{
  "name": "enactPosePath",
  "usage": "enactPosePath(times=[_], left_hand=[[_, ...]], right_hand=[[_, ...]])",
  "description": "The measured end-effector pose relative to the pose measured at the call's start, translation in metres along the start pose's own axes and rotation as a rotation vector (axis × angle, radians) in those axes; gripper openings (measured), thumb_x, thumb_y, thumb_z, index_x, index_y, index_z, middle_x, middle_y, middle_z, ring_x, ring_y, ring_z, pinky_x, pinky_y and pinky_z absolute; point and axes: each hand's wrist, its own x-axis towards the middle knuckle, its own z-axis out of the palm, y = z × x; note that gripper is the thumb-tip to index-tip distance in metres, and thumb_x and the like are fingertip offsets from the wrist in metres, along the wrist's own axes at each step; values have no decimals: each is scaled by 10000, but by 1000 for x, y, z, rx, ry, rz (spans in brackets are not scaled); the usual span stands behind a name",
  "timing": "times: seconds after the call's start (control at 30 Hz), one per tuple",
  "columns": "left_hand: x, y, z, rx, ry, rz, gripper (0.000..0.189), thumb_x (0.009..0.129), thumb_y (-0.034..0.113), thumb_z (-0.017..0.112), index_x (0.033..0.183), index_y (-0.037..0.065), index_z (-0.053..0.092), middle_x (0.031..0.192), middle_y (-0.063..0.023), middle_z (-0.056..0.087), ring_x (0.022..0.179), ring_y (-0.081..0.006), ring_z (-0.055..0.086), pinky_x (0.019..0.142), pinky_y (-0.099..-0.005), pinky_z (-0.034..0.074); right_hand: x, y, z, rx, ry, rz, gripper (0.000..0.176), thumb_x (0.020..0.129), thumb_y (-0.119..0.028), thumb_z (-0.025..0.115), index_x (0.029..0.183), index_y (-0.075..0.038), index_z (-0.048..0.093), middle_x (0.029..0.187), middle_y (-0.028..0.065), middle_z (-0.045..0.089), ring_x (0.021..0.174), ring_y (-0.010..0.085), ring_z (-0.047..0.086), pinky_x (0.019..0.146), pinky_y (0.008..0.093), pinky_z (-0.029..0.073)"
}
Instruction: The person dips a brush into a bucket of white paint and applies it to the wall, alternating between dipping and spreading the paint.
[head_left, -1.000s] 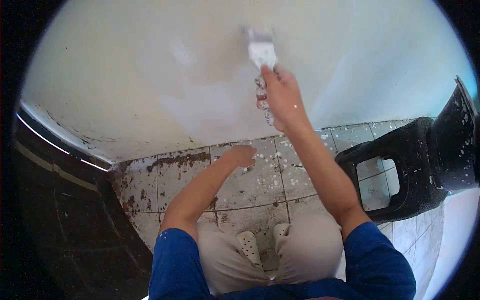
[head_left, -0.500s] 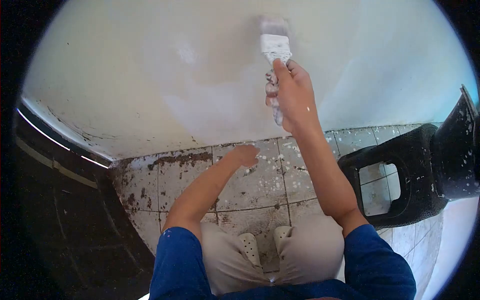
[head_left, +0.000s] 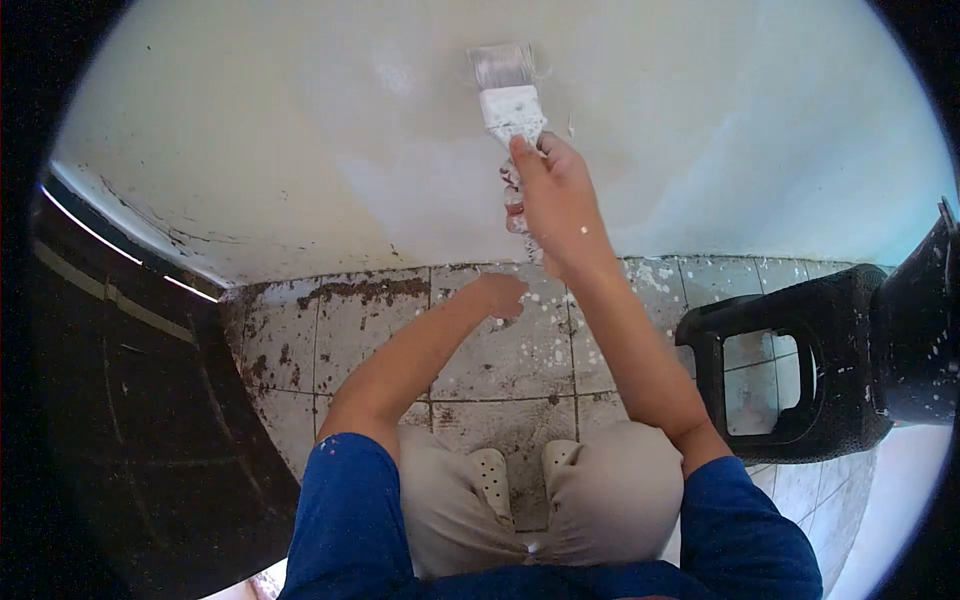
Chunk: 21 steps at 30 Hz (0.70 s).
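My right hand (head_left: pixel 560 200) is wrapped around the paint-crusted handle of a flat paintbrush (head_left: pixel 512 105). The thumb lies along the front of the handle, and the grey bristles point up against the pale wall (head_left: pixel 400 150). White paint coats the brush's collar and handle, with spots of it on the fingers. Lower down, my left hand (head_left: pixel 502 297) hovers over the floor near the base of the wall. Its fingers are turned away and mostly hidden, so I cannot make out how they are closed.
A black plastic stool (head_left: pixel 850 370) lies at the right, beside a black paint-specked container (head_left: pixel 920 320). Dirty, paint-spattered floor tiles (head_left: pixel 500 365) run along the wall. A dark panel (head_left: pixel 150 400) stands at the left. My cream clogs (head_left: pixel 492 480) rest on the floor below me.
My right hand has moved left and slightly down with the paintbrush across the wall. The left hand has hardly moved; the view has shifted slightly.
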Motion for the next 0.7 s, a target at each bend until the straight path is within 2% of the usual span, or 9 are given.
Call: enactPosePath(times=[0.07,0.13,0.17,0.23,0.33,0.43,0.5,0.6,0.7], left_hand=[[9,-5,18,-64,61,45,374,773,259,543,1072,42,600,1044,-176,629,990,-323,606,825,-444,489],[14,-12,31,-145,51,66,354,767,248,542,1048,45,619,1051,-172,631,1001,-321,603,821,-448,489],[2,-6,18,-77,-70,5,364,777,269,545,1064,53,603,1052,-178,627,1009,-332,595,835,-454,481],[-33,16,-12,44,-318,-122,388,796,313,549,1095,67,572,1054,-190,617,1025,-352,577,863,-466,464],[-18,9,7,-16,-344,-61,398,781,291,553,1089,39,569,1062,-196,612,1009,-354,584,842,-469,472],[-5,19,-3,-3,-293,-111,360,730,218,562,1038,42,623,1048,-154,637,998,-323,602,794,-455,490],[2,21,9,-127,-74,-32,393,757,241,555,1091,36,584,1055,-167,627,994,-331,598,818,-458,479],[16,40,6,-286,-244,-22,419,793,287,547,1128,36,554,1057,-188,616,997,-348,589,843,-458,466],[11,74,4,-461,-180,136,416,823,313,536,1120,23,555,1059,-203,608,1009,-358,579,847,-453,462]], right_hand=[[6,44,-11,-38,9,91,215,924,-248,506,939,-34,518,702,18,479,499,111,437,421,264,372],[28,173,-51,27,128,365,184,914,-219,495,950,-41,523,733,44,499,499,125,447,417,273,374],[24,222,-70,152,239,521,171,907,-202,489,936,-39,529,741,57,507,496,132,449,417,278,374],[13,258,-109,-113,194,578,201,860,-202,524,875,-2,539,714,67,528,602,180,517,465,312,394],[8,204,-99,37,194,413,200,871,-195,516,890,2,542,711,76,521,590,178,499,475,319,391],[22,129,-82,98,97,493,169,899,-177,505,840,-18,510,687,47,481,514,127,434,418,275,338],[14,83,-68,112,60,504,164,911,-164,497,803,-42,478,654,14,441,475,80,393,372,230,294],[-1,46,-68,94,-2,525,170,905,-177,513,797,-52,472,626,-4,426,461,75,380,372,224,293],[-21,5,-72,-2,90,566,185,890,-216,538,789,-72,479,618,-9,433,455,78,385,374,227,303]])
